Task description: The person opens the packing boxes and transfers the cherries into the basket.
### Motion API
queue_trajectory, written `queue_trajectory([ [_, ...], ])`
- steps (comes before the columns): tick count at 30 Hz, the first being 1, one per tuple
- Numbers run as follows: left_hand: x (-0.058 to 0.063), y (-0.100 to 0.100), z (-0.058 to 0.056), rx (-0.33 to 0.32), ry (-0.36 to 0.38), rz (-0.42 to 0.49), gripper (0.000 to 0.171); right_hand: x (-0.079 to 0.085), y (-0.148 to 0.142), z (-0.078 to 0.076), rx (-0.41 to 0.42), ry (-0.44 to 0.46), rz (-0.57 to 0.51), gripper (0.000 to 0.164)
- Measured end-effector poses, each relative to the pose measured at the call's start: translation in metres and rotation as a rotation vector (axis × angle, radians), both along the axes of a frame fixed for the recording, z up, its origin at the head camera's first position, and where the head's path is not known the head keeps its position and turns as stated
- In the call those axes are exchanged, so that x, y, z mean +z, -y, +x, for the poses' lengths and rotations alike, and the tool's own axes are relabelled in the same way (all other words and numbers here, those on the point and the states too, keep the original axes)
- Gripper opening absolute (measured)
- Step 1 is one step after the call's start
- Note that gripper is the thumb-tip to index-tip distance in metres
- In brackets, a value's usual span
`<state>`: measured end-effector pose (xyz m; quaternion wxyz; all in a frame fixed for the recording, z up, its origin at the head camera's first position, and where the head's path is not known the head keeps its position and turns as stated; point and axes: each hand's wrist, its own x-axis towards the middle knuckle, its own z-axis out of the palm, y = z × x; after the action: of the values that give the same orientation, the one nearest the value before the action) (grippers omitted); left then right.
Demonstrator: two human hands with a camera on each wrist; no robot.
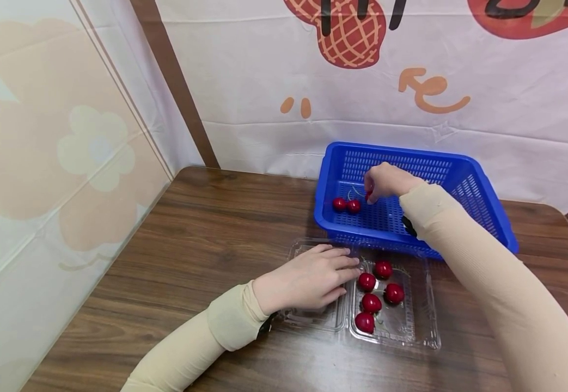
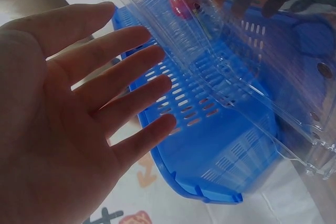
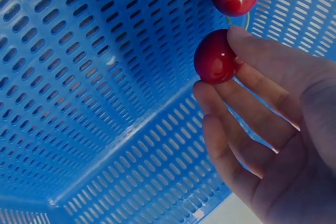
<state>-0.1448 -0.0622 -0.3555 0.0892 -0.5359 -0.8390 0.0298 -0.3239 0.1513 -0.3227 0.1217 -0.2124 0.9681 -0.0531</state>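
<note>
Head view, nearest first: the left hand, its fingers straight and slightly spread, lies over one half of a clear plastic box; whether it bears on the plastic I cannot tell. The box looks thin and light, so a push there could skew it across the wooden table and set the five cherries in its other half rolling. Just beyond stands the blue basket; a knock to its near rim could shove the box too. Inside the basket, the right hand pinches a single cherry between thumb and fingers. That fruit looks smooth and round, so a slack pinch might drop it to the slotted floor. Two more cherries lie near it, and a thin stem shows between; a snag there could drag them along. Behind hangs a printed cloth.
</note>
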Motion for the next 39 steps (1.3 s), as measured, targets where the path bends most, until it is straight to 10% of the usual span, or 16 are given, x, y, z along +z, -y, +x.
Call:
queue_trajectory([
  [39,0.000,-0.001,-0.001,0.000,0.005,-0.001,0.043,-0.014,-0.003,-0.002,0.006,0.076,-0.034,0.026],
])
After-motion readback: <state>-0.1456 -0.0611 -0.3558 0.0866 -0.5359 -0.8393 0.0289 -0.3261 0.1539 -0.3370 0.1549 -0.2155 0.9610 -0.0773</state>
